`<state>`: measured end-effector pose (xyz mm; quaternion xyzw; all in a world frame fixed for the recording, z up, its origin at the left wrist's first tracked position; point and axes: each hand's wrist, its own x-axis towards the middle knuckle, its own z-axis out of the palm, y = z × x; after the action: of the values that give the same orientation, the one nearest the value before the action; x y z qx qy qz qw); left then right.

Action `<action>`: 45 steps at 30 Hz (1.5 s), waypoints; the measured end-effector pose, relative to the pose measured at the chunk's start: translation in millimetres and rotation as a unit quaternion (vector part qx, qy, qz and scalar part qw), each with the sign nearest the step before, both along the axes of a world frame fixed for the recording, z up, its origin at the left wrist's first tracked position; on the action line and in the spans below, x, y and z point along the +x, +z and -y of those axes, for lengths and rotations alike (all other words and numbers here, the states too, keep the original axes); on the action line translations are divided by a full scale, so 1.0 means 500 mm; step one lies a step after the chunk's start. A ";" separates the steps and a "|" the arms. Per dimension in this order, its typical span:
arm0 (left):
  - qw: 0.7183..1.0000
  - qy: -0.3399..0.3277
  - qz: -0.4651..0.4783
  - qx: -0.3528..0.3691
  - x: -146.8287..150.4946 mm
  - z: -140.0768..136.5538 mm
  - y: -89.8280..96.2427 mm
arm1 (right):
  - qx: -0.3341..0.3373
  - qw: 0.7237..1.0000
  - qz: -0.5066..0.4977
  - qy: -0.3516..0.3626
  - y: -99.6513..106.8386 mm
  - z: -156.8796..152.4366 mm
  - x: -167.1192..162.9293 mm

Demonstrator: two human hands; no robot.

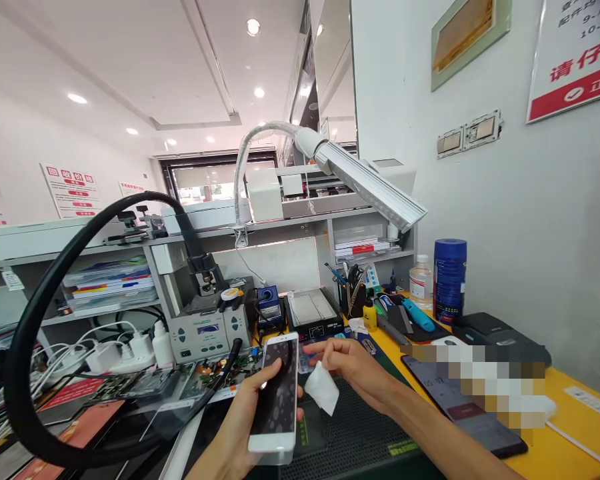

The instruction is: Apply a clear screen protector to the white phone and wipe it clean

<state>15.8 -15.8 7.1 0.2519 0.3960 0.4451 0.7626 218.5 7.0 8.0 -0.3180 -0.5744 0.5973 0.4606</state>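
My left hand (247, 417) grips a white smartphone (279, 393) upright over the bench, thumb across its dark, spotted screen and fingertips round the far side. Just right of the phone, my right hand (355, 370) pinches a small white wipe (323, 389) that hangs down from the fingers. The wipe is apart from the screen. Beneath both hands lies a dark perforated work mat (370, 420).
A black hose (17, 360) loops along the left from a grey soldering station (205, 337). A lamp (370, 183) arches overhead. At right lie a large dark phone (460, 407), a blue canister (450, 280) and a clear bottle (421, 280). Phone parts (225, 373) crowd the left.
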 end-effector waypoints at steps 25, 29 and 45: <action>0.987 -0.101 -0.103 0.070 -0.025 -0.018 0.009 | -0.202 0.972 -0.092 0.071 -0.028 -0.016 0.005; 0.987 -0.107 -0.102 0.069 -0.033 -0.025 0.010 | -0.176 0.983 -0.044 0.034 -0.025 -0.020 0.015; 0.998 -0.036 -0.049 0.023 -0.037 -0.022 0.017 | -0.007 0.996 0.043 0.082 -0.030 -0.007 -0.002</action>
<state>-2.8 -4.9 15.6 0.3048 0.4134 0.4134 0.7518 217.8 10.3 -7.1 -0.2984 -0.6138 0.6225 0.3830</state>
